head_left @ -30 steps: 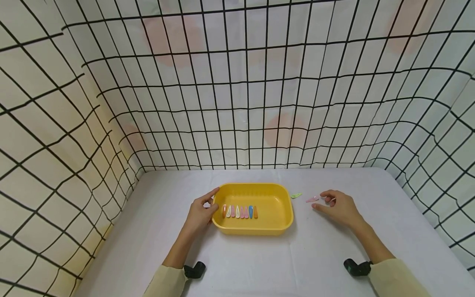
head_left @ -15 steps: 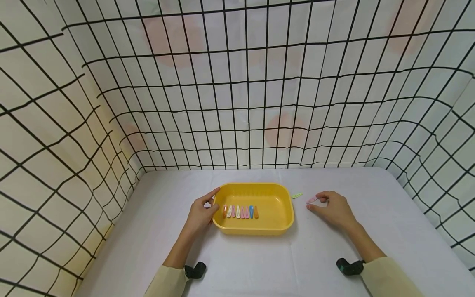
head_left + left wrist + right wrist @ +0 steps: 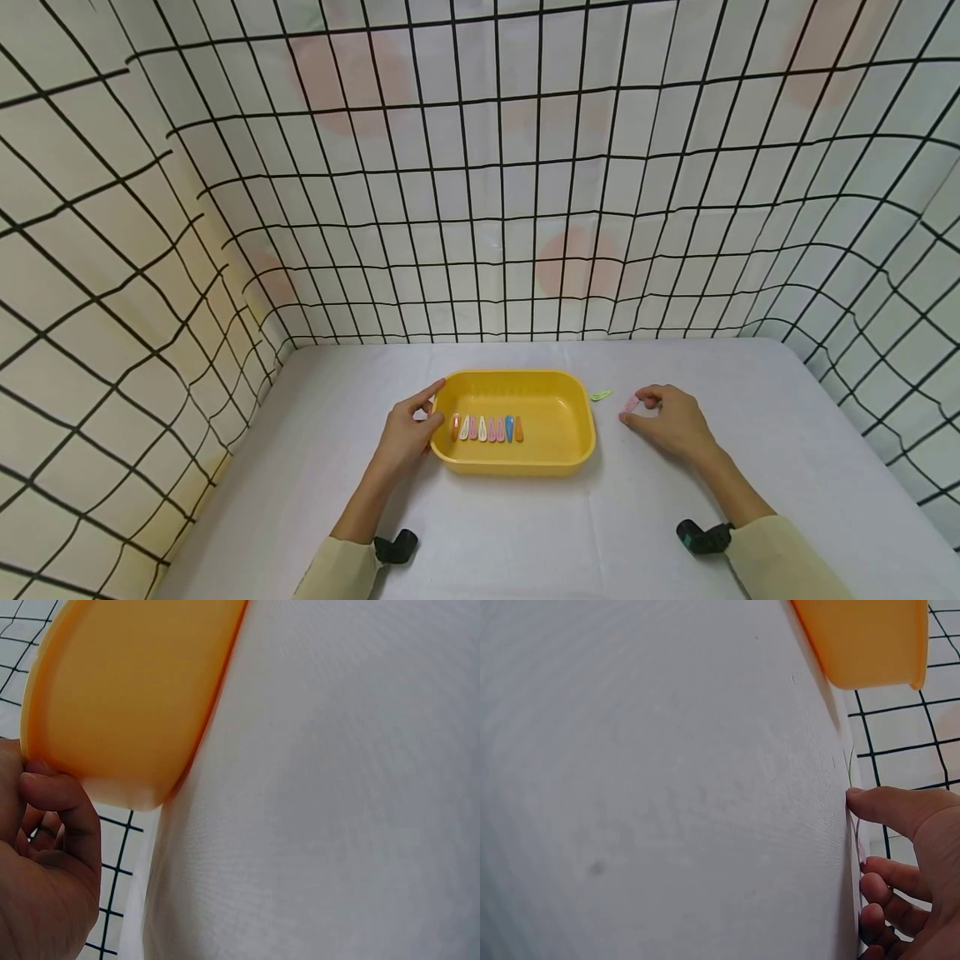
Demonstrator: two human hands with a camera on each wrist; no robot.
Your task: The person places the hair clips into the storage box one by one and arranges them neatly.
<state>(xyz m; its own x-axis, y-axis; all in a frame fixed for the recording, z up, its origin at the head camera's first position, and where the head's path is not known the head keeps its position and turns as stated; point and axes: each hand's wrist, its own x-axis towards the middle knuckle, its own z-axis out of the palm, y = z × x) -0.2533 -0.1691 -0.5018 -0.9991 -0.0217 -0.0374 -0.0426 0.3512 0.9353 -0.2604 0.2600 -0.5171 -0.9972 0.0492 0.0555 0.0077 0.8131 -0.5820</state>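
Observation:
A yellow tray [image 3: 555, 421] stands mid-table, with a row of several hair clips [image 3: 491, 429] in orange, white, pink and blue lying on its floor. At its left end my left hand [image 3: 405, 433] grips the rim, thumb over the inner side; the left wrist view shows curled fingers [image 3: 67, 802] against the outer wall. To the right of the tray, my right hand [image 3: 675, 421] holds a pink hair clip [image 3: 632, 404] between thumb and index finger, close over the cloth. In the right wrist view the clip is mostly hidden behind the hand.
A green hair clip [image 3: 601, 395] lies on the white cloth [image 3: 525, 533] just right of the tray. White walls with a black grid [image 3: 480, 192] enclose the table at the back and both sides.
My right hand has moved slightly left and closed its thumb and index finger on the pink clip, which has turned more upright in the head view. My left hand stays on the tray.

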